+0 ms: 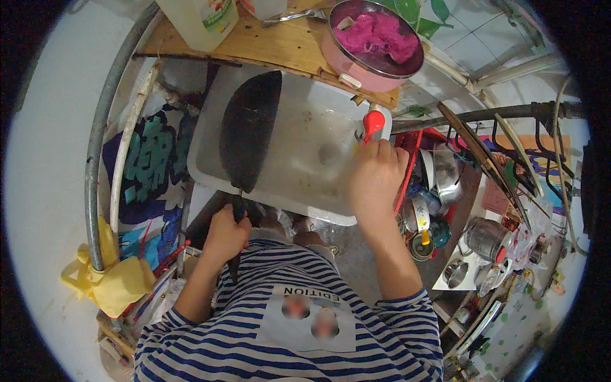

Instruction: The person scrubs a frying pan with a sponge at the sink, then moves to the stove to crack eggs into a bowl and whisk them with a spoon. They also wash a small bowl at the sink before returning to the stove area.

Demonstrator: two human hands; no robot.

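Observation:
My left hand is closed around the dark handle of a black pan. The pan is tipped on its side over the left part of a white sink basin, its handle pointing towards my body. On the right, my right hand is at the basin's corner, its fingers at the lower end of a red tap lever. Whether the fingers grip the lever or only touch it cannot be told. The basin's bottom looks wet, with small specks on it.
Behind the basin, a wooden shelf holds a pink pot with pink mesh inside and a bottle of pale liquid. Metal bowls and jars stand at the right. A yellow cloth hangs from a grey pipe at the left.

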